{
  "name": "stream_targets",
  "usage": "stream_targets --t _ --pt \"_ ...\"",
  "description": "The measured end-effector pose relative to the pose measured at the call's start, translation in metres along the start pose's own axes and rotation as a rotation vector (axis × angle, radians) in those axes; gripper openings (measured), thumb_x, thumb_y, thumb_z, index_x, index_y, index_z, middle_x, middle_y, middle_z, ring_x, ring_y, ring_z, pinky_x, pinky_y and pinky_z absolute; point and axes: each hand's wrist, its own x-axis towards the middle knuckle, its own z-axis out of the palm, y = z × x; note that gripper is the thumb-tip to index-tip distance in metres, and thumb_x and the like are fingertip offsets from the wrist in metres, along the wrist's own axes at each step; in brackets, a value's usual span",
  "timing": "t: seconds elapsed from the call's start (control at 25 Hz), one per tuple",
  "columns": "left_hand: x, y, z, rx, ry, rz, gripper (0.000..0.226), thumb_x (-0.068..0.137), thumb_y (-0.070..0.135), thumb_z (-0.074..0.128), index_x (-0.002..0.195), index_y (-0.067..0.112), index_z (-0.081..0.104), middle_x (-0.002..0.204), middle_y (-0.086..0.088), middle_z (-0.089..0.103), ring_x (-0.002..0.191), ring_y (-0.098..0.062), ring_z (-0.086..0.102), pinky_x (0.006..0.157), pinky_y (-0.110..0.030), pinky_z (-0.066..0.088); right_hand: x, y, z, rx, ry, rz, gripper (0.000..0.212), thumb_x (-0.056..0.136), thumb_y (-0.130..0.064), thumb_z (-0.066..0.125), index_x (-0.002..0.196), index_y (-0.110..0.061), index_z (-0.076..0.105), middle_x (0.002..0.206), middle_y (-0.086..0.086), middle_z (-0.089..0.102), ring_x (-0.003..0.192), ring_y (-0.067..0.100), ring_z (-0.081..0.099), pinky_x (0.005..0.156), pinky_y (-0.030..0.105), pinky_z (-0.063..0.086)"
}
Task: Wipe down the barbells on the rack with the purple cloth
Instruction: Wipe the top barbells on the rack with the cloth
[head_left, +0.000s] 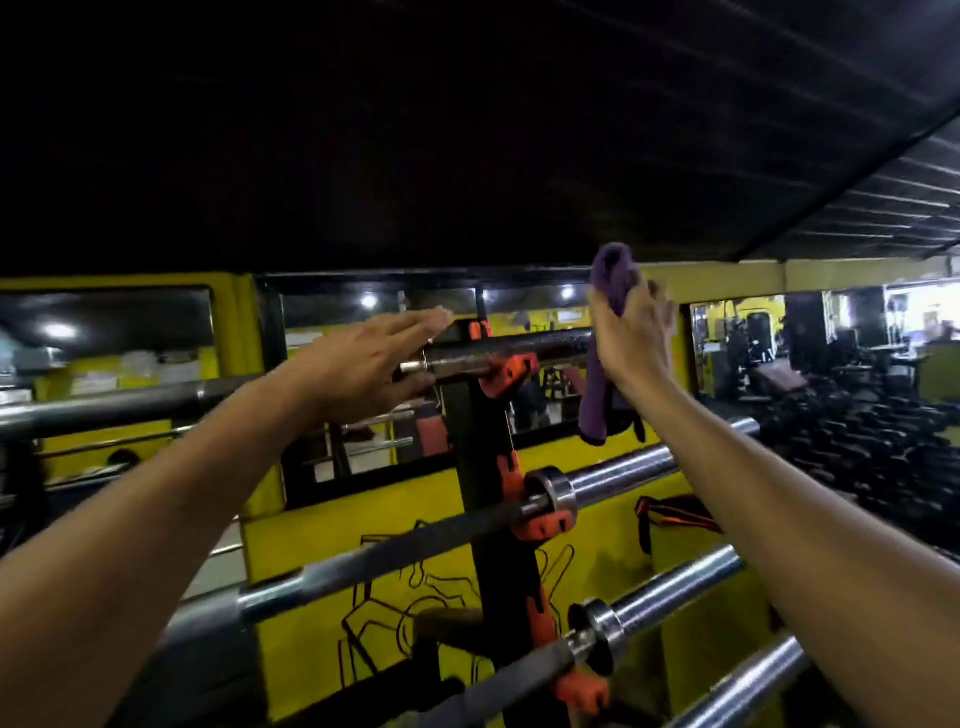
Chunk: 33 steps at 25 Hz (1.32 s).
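Up at the top of the rack (480, 415), the right hand (631, 338) has its fingers curled round the purple cloth (608, 322), which bunches above the fist and hangs down below it, right beside the dark top barbell (519, 348). The left hand (363, 364) is spread, fingers straight, reaching over the near end of that same bar; I cannot tell whether it touches.

To do this well, I'd say wrap the cloth fully round the sleeve and draw it along in long strokes, turning the bar so the far side gets covered too, with the left hand steadying the end so it doesn't roll in its orange hooks (506, 371).

Below, three chrome barbells (623, 473) sit in their own orange holders, sloping down to the right, shiny and smooth on the sleeves. Behind is a yellow wall (322, 540) with a line drawing, mirrors (363, 312) above it, a dark ceiling, and rows of dumbbells (857, 441) far right.
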Motion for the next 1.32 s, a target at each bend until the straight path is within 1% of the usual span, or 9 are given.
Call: stream_targets --t 0.12,0.24,0.4,0.56,0.8,0.96,1.08,1.24,1.32 --pt "0.008 -0.012 -0.001 -0.002 -0.031 0.016 0.067 0.101 0.052 0.039 0.158 0.035 0.008 0.164 0.011 0.015 0.148 -0.013 0.022 0.121 -0.038 0.019 0.02 0.007 0.044 -0.265 -0.19 -0.243 0.061 0.097 -0.061 0.037 0.136 -0.015 0.043 0.134 0.013 0.049 0.122 0.036 0.05 0.102 0.05 0.04" --pt "0.01 -0.016 0.012 -0.037 -0.075 0.042 0.066 0.102 0.054 0.031 0.158 0.034 0.004 0.165 0.014 0.007 0.15 -0.008 0.013 0.123 -0.033 0.016 0.02 0.038 0.055 -0.379 -0.275 -0.485 0.056 0.096 -0.069 0.031 0.111 -0.02 0.054 0.094 0.001 0.061 0.092 0.029 0.06 0.085 0.04 0.042" --pt "0.012 -0.018 0.013 -0.097 -0.014 0.094 0.066 0.103 0.049 0.038 0.159 0.03 0.01 0.164 0.014 0.013 0.148 -0.004 0.017 0.115 -0.021 0.013 0.062 0.024 0.049 -0.4 -0.422 -0.212 0.046 0.098 -0.058 0.046 0.095 -0.017 0.067 0.096 0.009 0.07 0.088 0.026 0.063 0.075 0.037 0.044" --pt "0.015 -0.025 0.015 -0.129 -0.011 0.101 0.067 0.102 0.052 0.04 0.158 0.032 0.011 0.164 0.014 0.014 0.148 -0.004 0.017 0.115 -0.023 0.014 0.082 -0.02 0.072 -0.501 -0.722 -0.202 0.031 0.102 -0.045 0.048 0.098 -0.03 0.075 0.105 0.003 0.07 0.103 0.024 0.065 0.095 0.041 0.048" --pt "0.014 -0.022 0.015 -0.185 -0.075 0.103 0.064 0.104 0.051 0.03 0.159 0.034 0.001 0.164 0.019 0.004 0.149 -0.002 0.006 0.117 -0.024 0.009 0.004 0.047 0.057 -0.112 -0.166 -0.487 0.055 0.094 -0.059 0.042 0.094 -0.01 0.068 0.091 0.003 0.064 0.088 0.02 0.056 0.077 0.035 0.044" --pt "0.013 -0.022 0.016 -0.184 -0.062 0.114 0.057 0.106 0.047 0.025 0.158 0.035 0.008 0.164 0.02 0.006 0.15 -0.003 0.007 0.117 -0.024 0.01 0.073 0.028 0.055 -0.212 -0.515 -0.082 0.049 0.1 -0.052 0.048 0.095 -0.01 0.073 0.094 0.015 0.073 0.093 0.038 0.067 0.081 0.04 0.049" --pt "0.016 -0.023 0.017 -0.139 -0.056 0.132 0.055 0.106 0.047 0.022 0.158 0.036 0.009 0.164 0.019 0.009 0.149 -0.005 0.012 0.118 -0.027 0.016 0.093 0.005 0.059 -0.333 -0.741 -0.1 0.04 0.104 -0.043 0.047 0.093 -0.016 0.075 0.095 0.007 0.073 0.093 0.028 0.068 0.084 0.036 0.048" --pt "0.017 -0.023 0.018 -0.113 -0.065 0.133 0.055 0.106 0.047 0.022 0.158 0.034 0.009 0.165 0.017 0.01 0.149 -0.007 0.014 0.122 -0.036 0.021 0.018 0.03 0.057 -0.153 -0.256 -0.326 0.047 0.1 -0.056 0.044 0.097 -0.015 0.067 0.092 0.002 0.063 0.086 0.019 0.056 0.074 0.033 0.041" --pt "0.017 -0.024 0.019 -0.108 -0.093 0.119 0.057 0.105 0.05 0.019 0.158 0.034 0.006 0.165 0.017 0.006 0.151 -0.007 0.01 0.123 -0.04 0.02 -0.014 0.057 0.054 -0.217 -0.128 -0.482 0.056 0.099 -0.058 0.04 0.123 -0.012 0.062 0.114 0.008 0.061 0.106 0.023 0.052 0.09 0.034 0.04"
